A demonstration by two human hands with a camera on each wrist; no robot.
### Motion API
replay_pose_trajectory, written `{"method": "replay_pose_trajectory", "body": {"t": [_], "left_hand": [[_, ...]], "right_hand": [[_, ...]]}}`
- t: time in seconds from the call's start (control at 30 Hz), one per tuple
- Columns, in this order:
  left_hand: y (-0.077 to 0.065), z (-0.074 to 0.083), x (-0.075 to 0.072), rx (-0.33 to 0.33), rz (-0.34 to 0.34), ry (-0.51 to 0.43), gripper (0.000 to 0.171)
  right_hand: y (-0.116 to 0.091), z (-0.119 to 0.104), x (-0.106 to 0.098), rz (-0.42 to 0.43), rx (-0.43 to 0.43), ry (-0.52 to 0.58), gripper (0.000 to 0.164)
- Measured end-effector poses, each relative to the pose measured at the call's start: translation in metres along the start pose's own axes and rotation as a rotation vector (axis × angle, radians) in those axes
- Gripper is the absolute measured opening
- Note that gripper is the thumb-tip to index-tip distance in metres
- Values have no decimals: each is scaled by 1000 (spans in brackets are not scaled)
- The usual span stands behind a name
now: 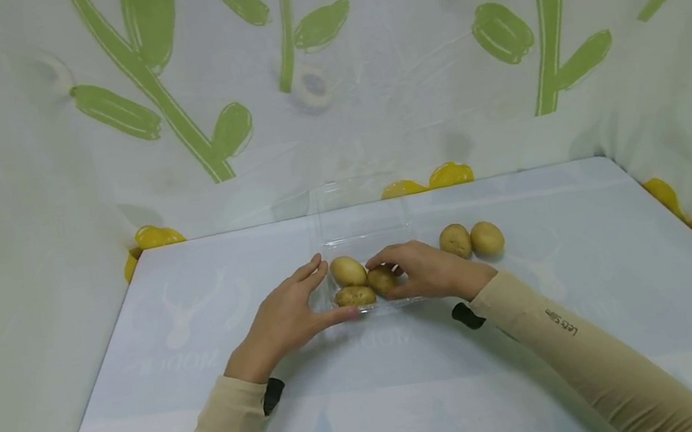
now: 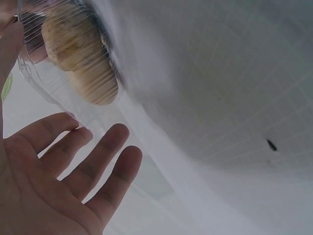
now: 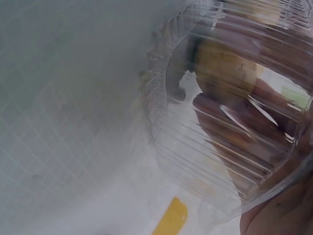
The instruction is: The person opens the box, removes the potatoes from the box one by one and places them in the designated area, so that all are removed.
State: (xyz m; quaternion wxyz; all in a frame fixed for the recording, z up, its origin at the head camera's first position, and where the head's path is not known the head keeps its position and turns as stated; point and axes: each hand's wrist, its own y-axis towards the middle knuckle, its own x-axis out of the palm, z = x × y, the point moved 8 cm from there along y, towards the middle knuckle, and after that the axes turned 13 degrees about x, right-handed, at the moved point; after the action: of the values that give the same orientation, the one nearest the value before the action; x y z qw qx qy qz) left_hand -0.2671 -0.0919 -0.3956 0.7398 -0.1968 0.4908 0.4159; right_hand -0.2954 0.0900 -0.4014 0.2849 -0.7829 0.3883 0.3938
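Note:
A clear plastic clamshell box (image 1: 364,222) stands with its lid raised at the back. Inside its left part lie two potatoes, one behind (image 1: 347,271) and one in front (image 1: 355,296). My left hand (image 1: 290,316) spans the box's left front corner, thumb at the front rim and fingers along the left side. In the left wrist view those fingers (image 2: 102,171) are spread and fairly straight, some tips touching the ribbed plastic. My right hand (image 1: 421,270) reaches into the box and grips a third potato (image 1: 382,281) beside the other two. The right wrist view shows that potato (image 3: 225,71) through the wall.
Two more potatoes (image 1: 455,241) (image 1: 487,239) lie side by side on the white-covered table (image 1: 588,328), right of the box. Behind the table hangs a pale curtain (image 1: 410,104) with green leaves and yellow flowers.

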Motion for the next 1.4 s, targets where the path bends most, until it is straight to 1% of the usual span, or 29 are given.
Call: {"method": "replay_pose_trajectory", "body": {"t": [0.1, 0.37, 0.63, 0.9, 1.17, 1.4], "left_hand": [[-1, 0, 1, -2, -3, -5, 102], [-2, 0, 0, -8, 1, -8, 101], [-1, 1, 0, -12, -13, -3, 101], [-2, 1, 3, -31, -27, 10, 101], [-1, 1, 4, -26, -25, 2, 104], [-2, 1, 2, -24, -15, -4, 103]], "right_hand": [[0, 1, 1, 5, 9, 4, 52], [0, 0, -1, 49, -28, -7, 53], [-3, -1, -3, 79, -29, 1, 55], [-10, -3, -9, 167, -102, 5, 55], [-19, 0, -19, 242, -141, 69, 54], [-28, 0, -32, 304, -178, 135, 55]]}}
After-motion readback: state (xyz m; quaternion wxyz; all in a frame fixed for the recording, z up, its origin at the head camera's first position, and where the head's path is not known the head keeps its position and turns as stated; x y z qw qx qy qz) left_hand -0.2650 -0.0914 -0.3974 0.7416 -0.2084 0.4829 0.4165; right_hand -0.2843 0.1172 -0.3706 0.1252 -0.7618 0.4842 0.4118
